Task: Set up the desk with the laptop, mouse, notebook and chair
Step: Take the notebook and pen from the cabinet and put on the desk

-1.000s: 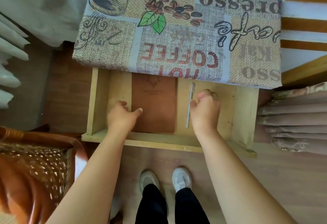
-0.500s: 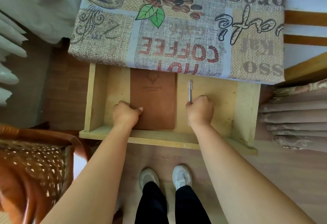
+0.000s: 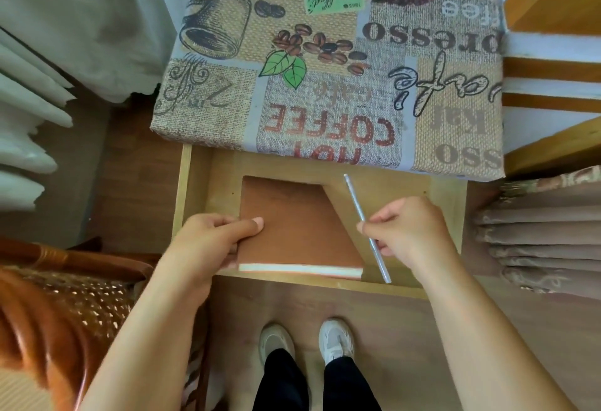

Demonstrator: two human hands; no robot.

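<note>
Up comes the notebook (image 3: 292, 228), near edge lifted, long axis toward frame top, gripped by left hand (image 3: 208, 245); right hand (image 3: 406, 232) pinches pen (image 3: 366, 225).

The left hand (image 3: 208, 245) grips the brown notebook (image 3: 292, 232) at its left edge, the near end raised over the open drawer (image 3: 195, 196). The right hand (image 3: 409, 232) pinches a silver pen (image 3: 357, 206). The table (image 3: 325, 69) wears a coffee-print cloth.

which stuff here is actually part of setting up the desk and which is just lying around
Part of the job:
brown notebook, gripped by left hand
desk
wicker chair

Lying about or unlisted:
silver pen, pinched by right hand
open drawer
folded cloths
</note>
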